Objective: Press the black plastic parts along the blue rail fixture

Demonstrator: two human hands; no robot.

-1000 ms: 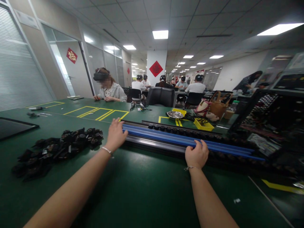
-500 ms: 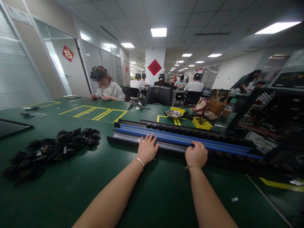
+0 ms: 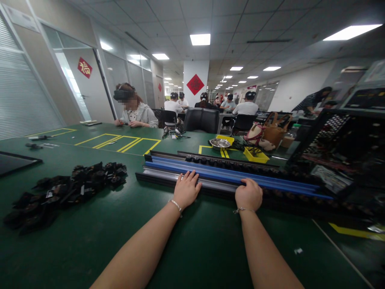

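Several long rails lie side by side across the table in front of me. The nearest is a black-edged rail with a shiny grey channel (image 3: pixel 218 185), and beyond it runs a blue channel strip (image 3: pixel 216 172). My left hand (image 3: pixel 185 191) rests palm down on the grey rail, its fingers spread and pointing away from me. Farther right, my right hand (image 3: pixel 249 196) is closed over the near edge of that same rail; its fingertips are hidden. Small black parts line the rails on the far side.
A heap of black parts (image 3: pixel 81 182) lies at the left on the green table (image 3: pixel 180 249). Behind the rails are a metal bowl (image 3: pixel 220 143) and a yellow tray (image 3: pixel 255 155). A dark rack (image 3: pixel 313 136) stands at the right. One person (image 3: pixel 135 112) sits across the table.
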